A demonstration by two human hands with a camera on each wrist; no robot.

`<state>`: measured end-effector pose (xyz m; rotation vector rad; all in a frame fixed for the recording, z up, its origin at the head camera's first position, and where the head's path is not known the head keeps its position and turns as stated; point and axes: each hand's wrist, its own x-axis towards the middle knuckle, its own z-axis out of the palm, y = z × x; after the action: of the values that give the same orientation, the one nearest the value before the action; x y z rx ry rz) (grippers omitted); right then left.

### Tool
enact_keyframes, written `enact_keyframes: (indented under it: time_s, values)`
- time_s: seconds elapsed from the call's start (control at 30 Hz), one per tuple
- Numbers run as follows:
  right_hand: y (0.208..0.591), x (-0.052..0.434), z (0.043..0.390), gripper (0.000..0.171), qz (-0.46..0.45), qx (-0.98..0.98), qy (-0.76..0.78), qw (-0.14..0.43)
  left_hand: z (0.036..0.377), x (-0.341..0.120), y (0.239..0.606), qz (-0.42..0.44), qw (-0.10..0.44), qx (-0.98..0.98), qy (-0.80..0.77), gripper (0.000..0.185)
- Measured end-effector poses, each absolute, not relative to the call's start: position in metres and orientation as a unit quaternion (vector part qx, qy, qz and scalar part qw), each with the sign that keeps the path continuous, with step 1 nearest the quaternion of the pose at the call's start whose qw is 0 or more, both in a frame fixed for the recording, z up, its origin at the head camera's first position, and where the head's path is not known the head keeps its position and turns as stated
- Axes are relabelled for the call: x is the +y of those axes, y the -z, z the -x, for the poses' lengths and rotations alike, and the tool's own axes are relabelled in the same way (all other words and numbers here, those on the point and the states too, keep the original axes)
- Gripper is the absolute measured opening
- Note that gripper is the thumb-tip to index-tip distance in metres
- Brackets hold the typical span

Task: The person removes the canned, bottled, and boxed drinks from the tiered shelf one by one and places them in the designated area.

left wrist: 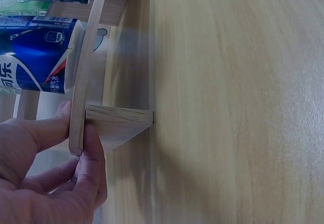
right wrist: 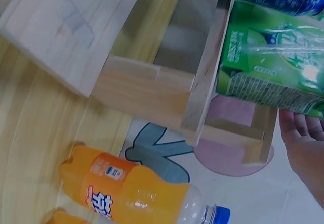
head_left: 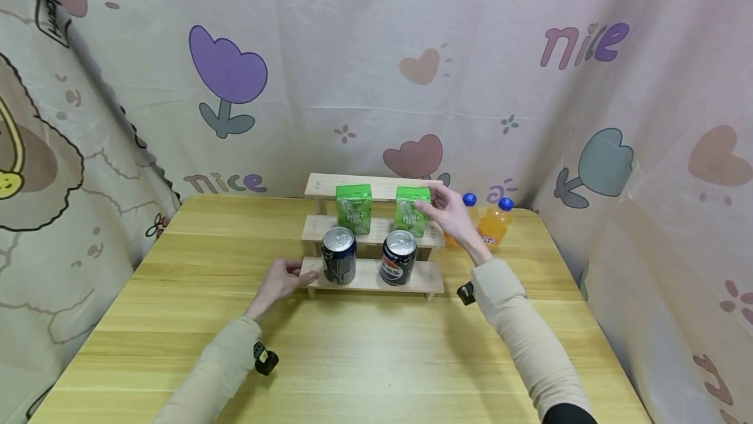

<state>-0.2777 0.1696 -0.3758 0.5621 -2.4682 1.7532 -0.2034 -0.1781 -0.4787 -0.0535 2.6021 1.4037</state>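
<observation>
Cartoon-print curtains (head_left: 365, 71) hang behind the yellow wooden table (head_left: 365, 358) where you work. On the middle step of the small three-step wooden shelf (head_left: 376, 185) stands the right green carton (head_left: 412, 210); your right hand (head_left: 450, 212) is at its right side, fingers nearly straight and spread, fingertips (right wrist: 304, 128) just at its edge, though you cannot tell from the views whether they actually touch. Left of those fingers stands a second green carton (head_left: 353, 208). Below, on the lowest step, sit two blue cola cans (head_left: 338, 254), (head_left: 399, 257). Your left hand (head_left: 281, 280) pinches that step's left end, thumb (left wrist: 93, 168) on the board's edge, beside the left can. Behind your right fingers stand two orange soda bottles (head_left: 494, 223).
</observation>
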Motion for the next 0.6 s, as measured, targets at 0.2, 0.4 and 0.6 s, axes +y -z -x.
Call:
enact_keyframes:
  time_s: [0.2, 0.4, 0.6]
  values:
    - [0.374, 0.171, 0.272, 0.043, -0.165, -0.797, -0.579, 0.05, 0.204, -0.178, 0.48, 0.017, 0.09, 0.876, -0.473, 0.04]
    - [0.367, 0.179, 0.264, 0.044, -0.148, -0.778, -0.607, 0.06, 0.204, -0.179, 0.48, 0.017, 0.093, 0.876, -0.473, 0.043]
    - [0.365, 0.194, 0.255, 0.042, -0.146, -0.748, -0.642, 0.086, 0.203, -0.178, 0.479, 0.021, 0.098, 0.877, -0.47, 0.047]
